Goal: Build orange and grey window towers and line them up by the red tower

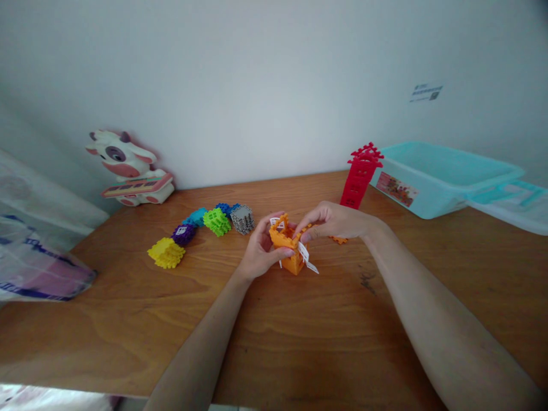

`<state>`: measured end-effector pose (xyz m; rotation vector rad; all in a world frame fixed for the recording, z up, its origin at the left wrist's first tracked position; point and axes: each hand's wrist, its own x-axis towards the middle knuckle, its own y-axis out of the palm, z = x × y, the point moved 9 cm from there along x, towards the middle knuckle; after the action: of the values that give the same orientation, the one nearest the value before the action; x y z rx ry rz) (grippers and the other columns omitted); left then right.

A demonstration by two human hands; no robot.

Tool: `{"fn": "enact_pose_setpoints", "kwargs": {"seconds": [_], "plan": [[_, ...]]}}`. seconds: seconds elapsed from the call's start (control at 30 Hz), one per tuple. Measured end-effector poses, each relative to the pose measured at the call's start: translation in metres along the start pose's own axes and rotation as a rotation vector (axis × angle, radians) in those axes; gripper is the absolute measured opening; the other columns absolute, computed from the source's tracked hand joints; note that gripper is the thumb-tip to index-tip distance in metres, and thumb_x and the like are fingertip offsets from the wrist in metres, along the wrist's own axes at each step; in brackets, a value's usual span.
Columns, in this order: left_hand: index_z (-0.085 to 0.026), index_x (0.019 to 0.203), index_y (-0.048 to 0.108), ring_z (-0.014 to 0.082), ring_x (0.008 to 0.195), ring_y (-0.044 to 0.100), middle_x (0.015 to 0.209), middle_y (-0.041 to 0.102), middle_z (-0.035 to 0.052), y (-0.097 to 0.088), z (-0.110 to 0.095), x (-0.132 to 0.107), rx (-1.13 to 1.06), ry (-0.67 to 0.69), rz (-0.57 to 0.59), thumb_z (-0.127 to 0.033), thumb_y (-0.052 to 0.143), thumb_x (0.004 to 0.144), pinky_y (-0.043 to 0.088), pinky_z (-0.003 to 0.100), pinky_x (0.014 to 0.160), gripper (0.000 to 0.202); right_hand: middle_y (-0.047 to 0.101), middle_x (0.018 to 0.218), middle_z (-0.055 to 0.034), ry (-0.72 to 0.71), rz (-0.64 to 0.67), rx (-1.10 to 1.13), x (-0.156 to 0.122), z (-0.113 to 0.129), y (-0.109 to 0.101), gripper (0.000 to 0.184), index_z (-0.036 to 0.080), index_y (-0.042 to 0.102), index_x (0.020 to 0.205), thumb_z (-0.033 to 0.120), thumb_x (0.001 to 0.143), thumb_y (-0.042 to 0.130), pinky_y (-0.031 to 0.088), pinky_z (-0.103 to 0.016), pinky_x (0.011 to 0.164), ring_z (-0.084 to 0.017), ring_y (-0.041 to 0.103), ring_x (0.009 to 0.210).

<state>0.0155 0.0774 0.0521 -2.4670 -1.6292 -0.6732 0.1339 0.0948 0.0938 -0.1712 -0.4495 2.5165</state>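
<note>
Bottom left corner: a pale patterned cloth (51,398) shows below the table's near edge.
Table (299,337): brown wood with visible grain, and a dark scribble (367,282) on its top, right of centre.
Orange block (293,264): a small box-shaped toy with notched edges, held between the two hands near the middle of the table; whether its base touches the wood cannot be told.
White flaps (309,260): small pieces sticking out from the orange block's sides.
Left hand (260,254): partly curled around the orange block, thumb on the near side, fingers behind its left side.
Right hand (333,220): thumb and forefinger closed in a pinch on the orange block's top right edge.
Loose orange piece (339,240): flat on the table, just below the right hand.
Plastic bag (47,268): clear with blue print, something pink inside, at the far left.
Coloured stacks: notched pieces left of the hands, running from a yellow stack (166,253) through purple (183,234), light blue (197,217), lime green (217,222) and blue (224,209) to grey (242,219).
Red tower (359,181): upright behind the right hand, with a notched top.
Turquoise bin (440,197): beside the red tower, with a picture label (396,188).
Cow toy (135,165): at the back left, with a toy keyboard (139,186) in front.
Wall (274,85): plain and pale, with a small printed sticker (426,92) at upper right.
</note>
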Motion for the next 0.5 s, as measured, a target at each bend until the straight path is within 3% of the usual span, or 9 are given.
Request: {"fn": "enact_pose_setpoints", "kwargs": {"seconds": [0.3, 0.5], "plan": [[-0.029, 0.137, 0.047, 0.0224, 0.109, 0.068, 0.127, 0.066, 0.0092, 0.0018, 0.0038, 0.0009, -0.062, -0.131, 0.002, -0.024, 0.09, 0.065, 0.054, 0.035, 0.095, 0.084, 0.08, 0.099, 0.0015, 0.002, -0.011, -0.008, -0.001, -0.0019, -0.0015, 0.028, 0.028, 0.08, 0.102, 0.045, 0.081, 0.075, 0.052, -0.026, 0.083, -0.016, 0.071, 0.089], [-0.03, 0.138, 0.046, 0.0252, 0.117, 0.064, 0.133, 0.062, 0.0102, -0.0024, 0.0061, 0.0015, -0.032, -0.113, 0.021, -0.026, 0.091, 0.064, 0.051, 0.039, 0.1, 0.087, 0.079, 0.107, -0.0011, 0.002, -0.01, -0.011, -0.002, 0.0015, -0.0004, 0.034, 0.026, 0.079, 0.106, 0.047, 0.08, 0.075, 0.052, -0.03, 0.088, -0.019, 0.071, 0.095]]}}
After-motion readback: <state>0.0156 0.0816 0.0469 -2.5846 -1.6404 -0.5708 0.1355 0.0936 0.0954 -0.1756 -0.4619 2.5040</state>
